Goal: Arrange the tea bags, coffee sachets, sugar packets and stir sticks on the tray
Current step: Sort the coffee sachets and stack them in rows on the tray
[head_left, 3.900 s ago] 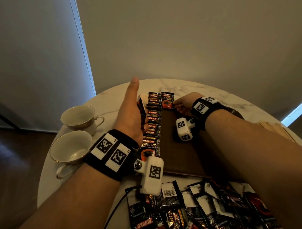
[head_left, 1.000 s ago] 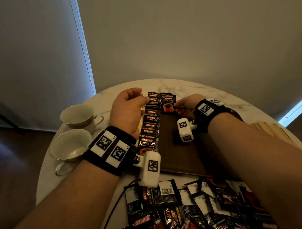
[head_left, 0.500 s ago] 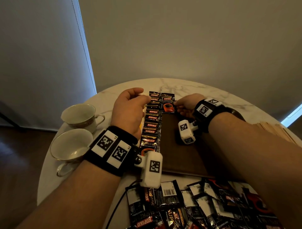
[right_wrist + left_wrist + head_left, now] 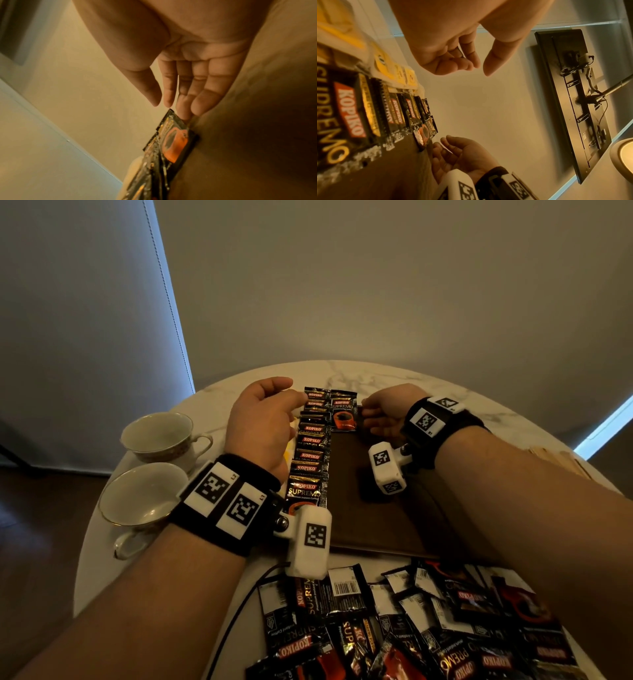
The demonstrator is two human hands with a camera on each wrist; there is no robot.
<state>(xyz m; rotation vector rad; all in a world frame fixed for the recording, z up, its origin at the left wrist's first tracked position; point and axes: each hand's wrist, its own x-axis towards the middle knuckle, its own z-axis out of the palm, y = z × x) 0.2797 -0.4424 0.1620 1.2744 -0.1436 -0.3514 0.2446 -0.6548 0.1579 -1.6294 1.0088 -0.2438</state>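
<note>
At the near edge of the round marble bench (image 4: 219, 405), at about 6 o'clock, a loose heap of coffee sachets (image 4: 411, 628) lies in disorder, some face down with a barcode visible. Just beyond the heap is the dark brown tray (image 4: 373, 522). Along the tray's left side, toward 11 o'clock, a row of coffee sachets (image 4: 310, 453) runs away from the viewer, each one overlapping the next. To the left of this row, partly under the wrist, some yellow packets (image 4: 385, 65) are visible; what they contain cannot be told.

The left hand (image 4: 262, 426) hovers above the far part of the row. In the left wrist view its fingers (image 4: 453, 65) are loosely curled, the thumb stands a little apart from them, and they hold nothing.

At the far end of the tray, near 12 o'clock, a single sachet (image 4: 343, 414) with an orange cup printed on it lies flat beside the top of the row. The right hand (image 4: 385, 414) is at its right edge. Its fingers (image 4: 197, 97) are nearly straight and close together, and their tips touch the edge of this sachet without closing around it.

At 9 o'clock two white teacups (image 4: 150, 470) stand on the bench, well apart from the tray. At 3 o'clock, past the right forearm, pale wooden stir sticks (image 4: 561, 458) lie on the bench.
</note>
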